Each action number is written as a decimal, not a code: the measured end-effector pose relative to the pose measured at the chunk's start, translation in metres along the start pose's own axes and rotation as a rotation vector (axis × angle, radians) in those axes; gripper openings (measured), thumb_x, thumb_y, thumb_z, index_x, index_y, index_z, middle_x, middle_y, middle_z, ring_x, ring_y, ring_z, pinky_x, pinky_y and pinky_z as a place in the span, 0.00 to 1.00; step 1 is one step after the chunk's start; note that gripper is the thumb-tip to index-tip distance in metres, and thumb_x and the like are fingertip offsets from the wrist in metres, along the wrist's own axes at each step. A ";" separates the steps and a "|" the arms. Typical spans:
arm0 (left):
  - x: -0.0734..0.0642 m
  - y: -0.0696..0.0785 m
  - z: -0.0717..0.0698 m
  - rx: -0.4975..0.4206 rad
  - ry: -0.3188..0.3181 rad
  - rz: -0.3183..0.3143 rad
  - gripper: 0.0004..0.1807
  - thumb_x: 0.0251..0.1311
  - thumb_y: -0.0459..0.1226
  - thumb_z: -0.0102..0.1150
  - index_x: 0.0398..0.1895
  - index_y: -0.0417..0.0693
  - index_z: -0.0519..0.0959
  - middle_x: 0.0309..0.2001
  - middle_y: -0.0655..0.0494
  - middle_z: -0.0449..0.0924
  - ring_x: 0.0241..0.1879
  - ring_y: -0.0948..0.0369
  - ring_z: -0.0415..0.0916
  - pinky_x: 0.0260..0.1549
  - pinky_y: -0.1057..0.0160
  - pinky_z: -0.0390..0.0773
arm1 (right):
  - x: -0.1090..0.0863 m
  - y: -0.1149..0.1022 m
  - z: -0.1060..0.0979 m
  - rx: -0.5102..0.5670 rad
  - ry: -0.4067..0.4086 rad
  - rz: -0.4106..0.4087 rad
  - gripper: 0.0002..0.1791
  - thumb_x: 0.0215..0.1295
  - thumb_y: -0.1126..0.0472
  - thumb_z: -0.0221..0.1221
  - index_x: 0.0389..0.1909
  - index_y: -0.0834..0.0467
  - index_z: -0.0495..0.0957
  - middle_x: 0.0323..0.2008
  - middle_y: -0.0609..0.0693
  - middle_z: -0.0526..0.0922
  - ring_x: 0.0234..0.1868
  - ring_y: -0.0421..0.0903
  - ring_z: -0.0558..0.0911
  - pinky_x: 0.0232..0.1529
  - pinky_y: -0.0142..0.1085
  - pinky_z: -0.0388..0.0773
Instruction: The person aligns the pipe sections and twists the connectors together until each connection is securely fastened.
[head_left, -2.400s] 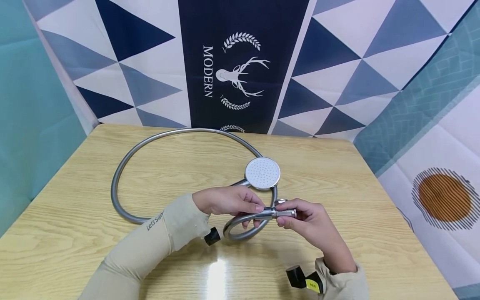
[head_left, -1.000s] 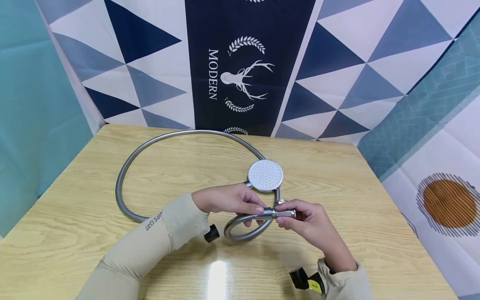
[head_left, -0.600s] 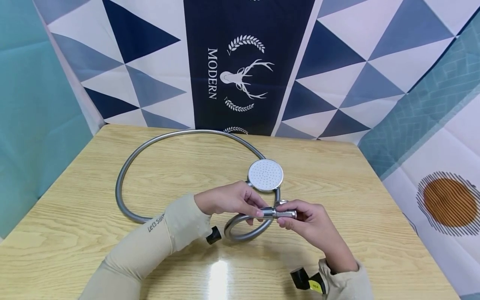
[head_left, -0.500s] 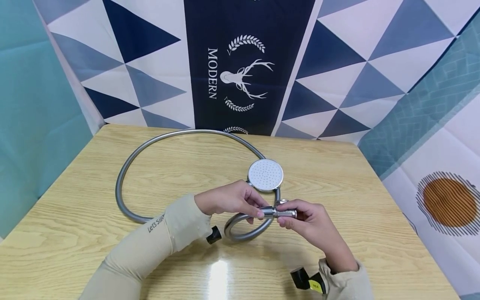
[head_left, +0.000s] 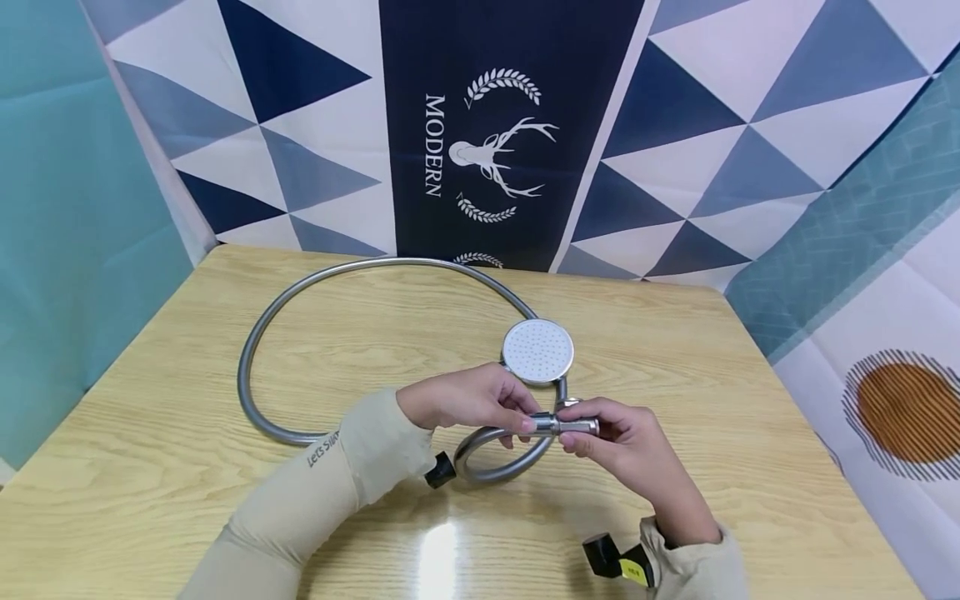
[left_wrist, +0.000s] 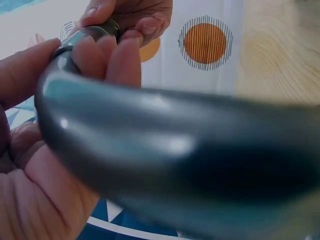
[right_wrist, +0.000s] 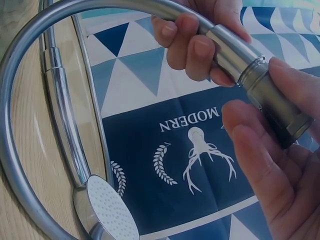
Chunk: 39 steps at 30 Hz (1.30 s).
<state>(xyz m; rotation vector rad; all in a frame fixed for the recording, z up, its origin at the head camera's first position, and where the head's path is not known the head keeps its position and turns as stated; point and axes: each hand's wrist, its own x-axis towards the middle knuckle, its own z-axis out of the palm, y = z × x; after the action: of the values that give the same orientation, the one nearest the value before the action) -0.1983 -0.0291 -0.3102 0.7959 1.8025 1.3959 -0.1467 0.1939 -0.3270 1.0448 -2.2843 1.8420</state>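
Observation:
My left hand (head_left: 476, 400) pinches the chrome end connector (right_wrist: 232, 50) of a grey metal shower hose (head_left: 251, 333). My right hand (head_left: 633, 442) holds a short cylindrical metal fitting (right_wrist: 277, 107) between thumb and fingers. The two parts meet end to end in a line, with a narrow ringed seam at the join in the right wrist view. A small knob-like part (head_left: 570, 402) shows above the right fingertips. Just beyond the hands lies the round hand shower (head_left: 537, 352), its white nozzle face up. Up close in the left wrist view, the curved hose (left_wrist: 150, 135) is blurred.
The hose makes a wide loop on the wooden table (head_left: 675, 350) toward the back left and a small loop below the left hand. A patterned cloth (head_left: 495, 150) hangs behind the table's far edge. Black wrist devices (head_left: 602, 554) stick out by both sleeves.
My left fingers and thumb have shifted a little around the connector. The right hand keeps its hold on the fitting. The whole head view has drifted slightly.

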 end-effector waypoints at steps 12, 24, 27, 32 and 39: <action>-0.001 0.005 -0.007 0.126 -0.114 0.014 0.14 0.69 0.28 0.48 0.51 0.27 0.77 0.23 0.59 0.73 0.22 0.68 0.68 0.26 0.72 0.70 | -0.001 -0.002 0.000 -0.061 -0.008 0.016 0.10 0.55 0.77 0.63 0.39 0.67 0.80 0.37 0.38 0.83 0.28 0.33 0.79 0.24 0.28 0.75; 0.002 0.004 -0.003 0.072 -0.047 -0.020 0.11 0.64 0.26 0.55 0.46 0.26 0.77 0.21 0.59 0.72 0.21 0.67 0.69 0.25 0.71 0.70 | -0.003 -0.001 0.004 -0.040 0.022 0.009 0.10 0.55 0.79 0.62 0.39 0.71 0.79 0.36 0.39 0.83 0.29 0.35 0.82 0.26 0.28 0.78; 0.002 0.006 -0.005 0.099 -0.103 -0.006 0.09 0.66 0.27 0.52 0.42 0.26 0.78 0.23 0.59 0.74 0.21 0.66 0.69 0.26 0.71 0.71 | -0.002 -0.002 0.003 -0.042 0.016 0.003 0.10 0.55 0.79 0.61 0.39 0.72 0.79 0.36 0.39 0.83 0.29 0.36 0.82 0.27 0.28 0.78; 0.001 0.010 -0.004 0.186 -0.111 0.016 0.08 0.66 0.27 0.52 0.34 0.27 0.78 0.20 0.61 0.72 0.20 0.67 0.67 0.24 0.72 0.68 | 0.000 -0.002 0.005 -0.059 0.010 0.003 0.10 0.55 0.79 0.61 0.39 0.74 0.78 0.35 0.39 0.83 0.29 0.35 0.82 0.27 0.29 0.78; 0.001 0.013 0.000 0.203 0.000 -0.027 0.08 0.62 0.29 0.59 0.40 0.29 0.81 0.21 0.60 0.74 0.21 0.68 0.70 0.25 0.72 0.71 | 0.000 -0.004 0.004 -0.077 0.022 0.015 0.09 0.55 0.79 0.62 0.38 0.74 0.78 0.35 0.38 0.83 0.29 0.35 0.82 0.27 0.29 0.78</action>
<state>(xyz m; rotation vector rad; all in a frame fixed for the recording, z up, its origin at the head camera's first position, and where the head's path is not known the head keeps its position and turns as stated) -0.1981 -0.0246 -0.2975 0.8713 1.9696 1.2092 -0.1428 0.1903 -0.3244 0.9951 -2.3368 1.7460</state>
